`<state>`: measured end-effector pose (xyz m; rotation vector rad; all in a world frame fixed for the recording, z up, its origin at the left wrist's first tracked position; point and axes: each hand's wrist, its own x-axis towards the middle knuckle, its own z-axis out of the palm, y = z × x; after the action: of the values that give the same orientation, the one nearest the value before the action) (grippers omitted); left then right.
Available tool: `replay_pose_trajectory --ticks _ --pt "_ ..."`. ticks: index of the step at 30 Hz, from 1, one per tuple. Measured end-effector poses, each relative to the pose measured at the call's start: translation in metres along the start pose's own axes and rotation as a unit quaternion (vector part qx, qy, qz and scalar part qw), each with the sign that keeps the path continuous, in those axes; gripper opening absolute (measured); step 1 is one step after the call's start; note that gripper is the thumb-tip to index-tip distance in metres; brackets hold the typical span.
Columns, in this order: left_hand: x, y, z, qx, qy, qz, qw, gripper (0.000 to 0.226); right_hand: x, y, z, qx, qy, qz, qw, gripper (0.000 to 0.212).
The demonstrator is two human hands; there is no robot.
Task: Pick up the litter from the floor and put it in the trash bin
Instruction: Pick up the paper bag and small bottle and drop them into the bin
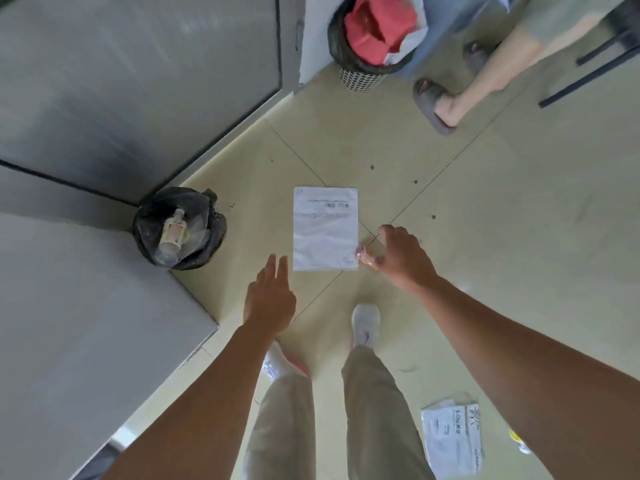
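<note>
Lying flat on the floor just ahead of my feet, the white sheet of paper sits printed side up, near the middle of the scene, and it is the piece of litter I judge I am going for now. My right hand hovers at its near right corner, fingers curled around a small clear wrapper that it is already grasping, so that corner is the natural place to pinch the sheet as well. My left hand is released, fingers straight and together, just near and left of the sheet, placed to slide under or steady the other edge, since flat paper is hard to lift off smooth tile.

To the left, against the grey cabinet, stands the black-lined trash bin with a bottle inside; it is close, so the carry should be short. A crumpled white packet waits on the floor near right. Far off, a second bin stands beside another person's sandalled foot.
</note>
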<state>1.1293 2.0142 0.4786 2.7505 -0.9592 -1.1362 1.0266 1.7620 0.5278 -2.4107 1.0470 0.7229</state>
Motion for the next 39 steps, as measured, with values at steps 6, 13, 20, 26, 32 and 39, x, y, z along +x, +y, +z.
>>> replay_pose_trajectory --ticks 6,13,20,26,32,39 --pt "0.047 0.064 0.047 0.077 -0.048 0.001 0.996 0.077 0.011 0.097 0.044 -0.004 -0.039 0.015 0.999 0.06" --pt "0.129 0.139 0.098 -0.043 -0.091 -0.086 0.991 0.08 0.049 0.151 0.105 -0.023 -0.091 -0.022 0.995 0.085" --pt "0.232 0.138 0.172 -0.118 -0.061 -0.159 0.978 0.082 0.12 0.179 0.183 0.014 -0.106 -0.019 0.994 0.09" --pt "0.339 0.114 0.243 0.03 -0.077 -0.066 0.994 0.086 0.232 0.207 0.26 0.017 -0.093 0.005 0.995 0.085" --pt "0.437 0.083 0.291 0.04 -0.055 -0.075 0.995 0.101 0.317 0.213 0.342 -0.003 -0.079 -0.026 0.997 0.075" --pt "0.457 0.028 0.321 0.075 0.033 0.017 0.996 0.11 0.344 0.224 0.388 -0.003 -0.047 -0.01 0.999 0.057"
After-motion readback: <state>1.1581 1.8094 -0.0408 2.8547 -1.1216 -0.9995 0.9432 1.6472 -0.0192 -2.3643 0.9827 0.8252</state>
